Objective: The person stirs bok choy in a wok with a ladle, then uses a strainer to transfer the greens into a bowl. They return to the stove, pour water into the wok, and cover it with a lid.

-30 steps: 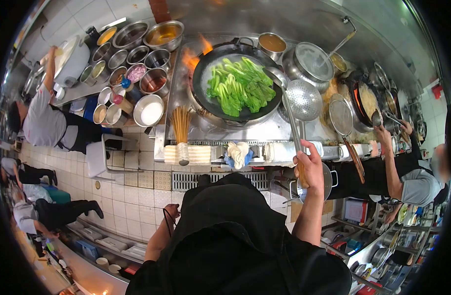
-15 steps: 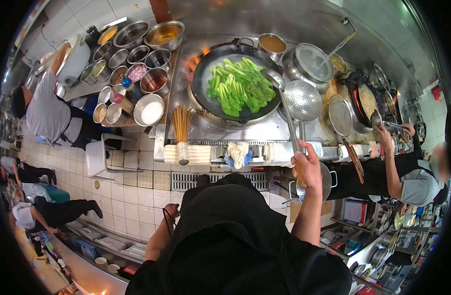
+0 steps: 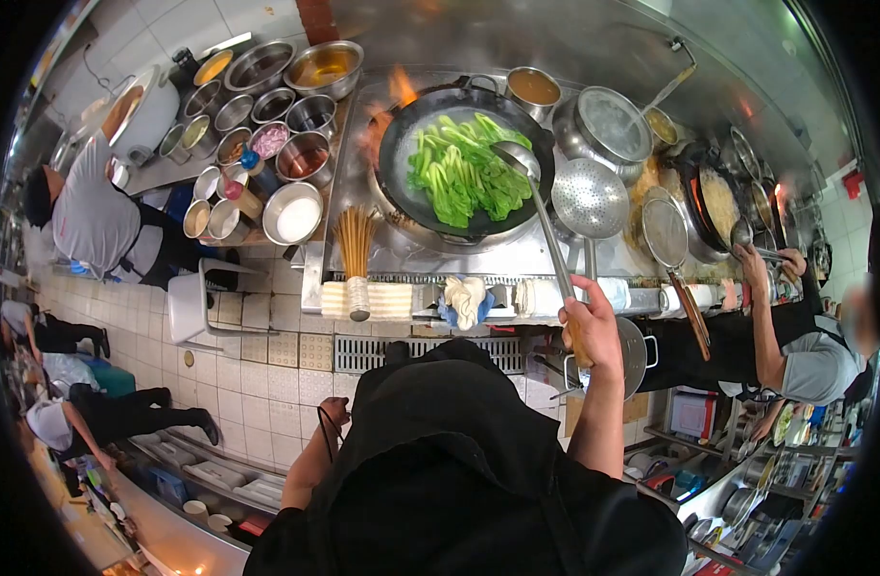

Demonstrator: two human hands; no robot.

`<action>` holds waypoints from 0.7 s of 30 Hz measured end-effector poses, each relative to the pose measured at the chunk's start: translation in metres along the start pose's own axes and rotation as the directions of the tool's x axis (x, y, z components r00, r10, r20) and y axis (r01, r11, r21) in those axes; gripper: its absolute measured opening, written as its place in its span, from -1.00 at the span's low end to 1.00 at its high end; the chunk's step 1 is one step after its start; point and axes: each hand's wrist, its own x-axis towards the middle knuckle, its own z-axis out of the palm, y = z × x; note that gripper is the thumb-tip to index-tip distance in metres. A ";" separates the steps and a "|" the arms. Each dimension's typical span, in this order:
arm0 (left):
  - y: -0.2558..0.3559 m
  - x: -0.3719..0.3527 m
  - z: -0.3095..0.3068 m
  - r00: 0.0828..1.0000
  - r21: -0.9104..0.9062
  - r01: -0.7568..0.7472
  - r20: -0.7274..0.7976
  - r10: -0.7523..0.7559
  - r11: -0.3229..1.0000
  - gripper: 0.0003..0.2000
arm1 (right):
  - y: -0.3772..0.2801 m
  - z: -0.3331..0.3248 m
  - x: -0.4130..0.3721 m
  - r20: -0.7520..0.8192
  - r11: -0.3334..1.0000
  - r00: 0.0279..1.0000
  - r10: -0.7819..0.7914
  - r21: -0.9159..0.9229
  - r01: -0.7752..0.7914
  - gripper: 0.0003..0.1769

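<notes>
My right hand (image 3: 594,324) is closed around the wooden-ended handle of a long metal ladle (image 3: 555,240). The ladle's bowl reaches over the right side of a black wok (image 3: 392,173) and touches, or sits just above, the leafy greens (image 3: 464,168) heaped inside. Flames (image 3: 402,86) rise at the wok's back left rim. My left hand (image 3: 334,413) hangs low beside my body with its fingers curled. A dark cord runs along that hand; whether the fingers hold it is hidden.
A perforated skimmer (image 3: 590,197) lies right of the wok, with a lidded pot (image 3: 608,125) behind it. A bamboo brush (image 3: 354,240) stands front left. Bowls of seasonings (image 3: 293,213) crowd the left counter. A co-worker (image 3: 814,355) cooks at the right.
The ladle's bowl has moved left from the wok's right rim onto the greens, and my right hand has shifted slightly left and down. The flames at the wok have grown taller.
</notes>
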 end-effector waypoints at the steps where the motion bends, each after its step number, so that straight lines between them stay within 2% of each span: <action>1: -0.005 0.008 -0.002 1.000 0.000 -0.001 0.028 0.001 1.000 -0.71 | 0.000 0.000 0.001 0.003 1.000 1.000 0.000 -0.001 0.000 -0.58; 3: -0.013 0.014 -0.007 0.998 -0.004 -0.001 0.055 0.001 1.000 -0.71 | 0.000 0.000 0.002 0.001 1.000 1.000 0.001 -0.017 -0.001 -0.58; 5: -0.016 0.014 -0.010 0.990 -0.008 -0.069 0.122 0.070 0.998 -0.72 | -0.001 0.001 0.003 0.000 0.999 1.000 0.002 -0.034 -0.002 -0.58; 12: -0.013 0.002 -0.005 0.997 0.052 -0.048 0.061 0.045 0.998 -0.73 | 0.006 -0.001 0.009 0.015 0.998 1.000 0.004 -0.063 -0.003 -0.59; 14: -0.032 0.022 -0.010 0.993 -0.127 0.020 0.121 -0.005 0.992 -0.74 | 0.006 0.000 0.008 0.017 0.997 1.000 0.013 -0.070 -0.012 -0.59; 21: -0.033 0.021 -0.008 0.995 -0.134 -0.001 0.104 0.015 0.991 -0.76 | 0.010 0.003 0.007 0.051 0.991 0.997 0.050 -0.130 -0.043 -0.57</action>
